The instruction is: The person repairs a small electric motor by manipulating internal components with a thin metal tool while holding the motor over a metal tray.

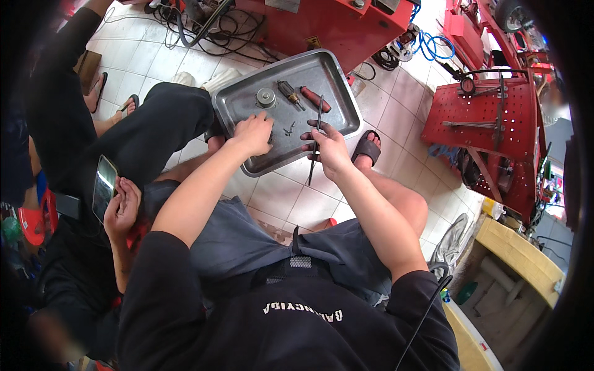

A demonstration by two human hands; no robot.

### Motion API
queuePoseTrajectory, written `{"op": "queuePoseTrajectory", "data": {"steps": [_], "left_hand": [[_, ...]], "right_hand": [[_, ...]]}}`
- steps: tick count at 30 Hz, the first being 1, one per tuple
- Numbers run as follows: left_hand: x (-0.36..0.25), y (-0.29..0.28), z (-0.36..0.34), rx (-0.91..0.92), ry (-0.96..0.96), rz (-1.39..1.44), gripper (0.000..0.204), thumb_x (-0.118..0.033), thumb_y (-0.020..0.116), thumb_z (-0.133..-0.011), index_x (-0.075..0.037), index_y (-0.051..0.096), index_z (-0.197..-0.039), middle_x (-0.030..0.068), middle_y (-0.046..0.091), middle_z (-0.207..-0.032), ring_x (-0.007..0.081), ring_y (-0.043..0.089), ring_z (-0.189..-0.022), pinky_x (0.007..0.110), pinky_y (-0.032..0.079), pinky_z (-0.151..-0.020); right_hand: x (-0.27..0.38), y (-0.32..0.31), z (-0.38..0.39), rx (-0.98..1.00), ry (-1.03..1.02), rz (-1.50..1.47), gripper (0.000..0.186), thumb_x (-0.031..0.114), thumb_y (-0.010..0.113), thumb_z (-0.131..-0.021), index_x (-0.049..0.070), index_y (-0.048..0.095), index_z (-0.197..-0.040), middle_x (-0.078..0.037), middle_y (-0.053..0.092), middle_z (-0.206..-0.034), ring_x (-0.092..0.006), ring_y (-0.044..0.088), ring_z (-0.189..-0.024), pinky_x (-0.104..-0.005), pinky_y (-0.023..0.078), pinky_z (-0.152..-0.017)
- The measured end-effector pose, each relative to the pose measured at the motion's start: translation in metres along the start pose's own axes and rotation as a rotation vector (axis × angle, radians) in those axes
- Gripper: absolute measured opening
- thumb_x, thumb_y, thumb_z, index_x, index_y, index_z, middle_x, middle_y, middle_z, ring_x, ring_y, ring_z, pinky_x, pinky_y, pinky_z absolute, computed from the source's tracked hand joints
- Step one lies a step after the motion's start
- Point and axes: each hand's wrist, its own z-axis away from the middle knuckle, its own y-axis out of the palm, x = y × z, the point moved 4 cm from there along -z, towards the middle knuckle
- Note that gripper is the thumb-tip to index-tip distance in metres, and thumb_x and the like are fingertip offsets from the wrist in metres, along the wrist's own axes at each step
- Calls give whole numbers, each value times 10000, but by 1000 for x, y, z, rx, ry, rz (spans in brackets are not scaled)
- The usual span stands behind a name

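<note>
A grey metal tray (pixel 238 105) rests in front of me between my feet. My left hand (pixel 252 134) reaches into its near left part, fingers curled down around something mostly hidden beneath them. Over the tray's near right side, my right hand (pixel 329 151) holds a long thin dark rod (pixel 318 120) between thumb and fingers; its fingertips are blackened. Inside the tray lie a round metal part (pixel 265 97), a tool with a dark and yellowish body (pixel 289 93), a red-handled tool (pixel 315 99) and several small metal pieces (pixel 289 130).
A red machine (pixel 322 28) stands beyond the tray, with black cables (pixel 238 31) on the tiles. A perforated red stand (pixel 467 114) is at the right. Close on my left, another person's hand (pixel 124 207) is beside a phone (pixel 105 188).
</note>
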Motion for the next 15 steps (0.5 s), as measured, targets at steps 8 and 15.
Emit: {"op": "queuePoseTrajectory", "data": {"steps": [8, 15], "left_hand": [[3, -9, -10, -9, -85, -36, 559, -282, 814, -740, -78, 585, -1207, 130, 583, -1233, 336, 610, -1129, 459, 528, -901], [15, -43, -24, -486, -175, 68, 576, -294, 837, -724, -55, 573, -1176, 116, 587, -1130, 323, 634, -1055, 443, 551, -830]], "right_hand": [[9, -11, 1, 1, -17, -35, 337, 177, 536, -1018, 38, 516, -1324, -78, 628, -936, -90, 488, -593, -229, 349, -470], [24, -3, 1, 99, -60, -127, 312, 133, 551, -982, 31, 514, -1275, -83, 616, -908, -65, 418, -562, -215, 287, -452]]}}
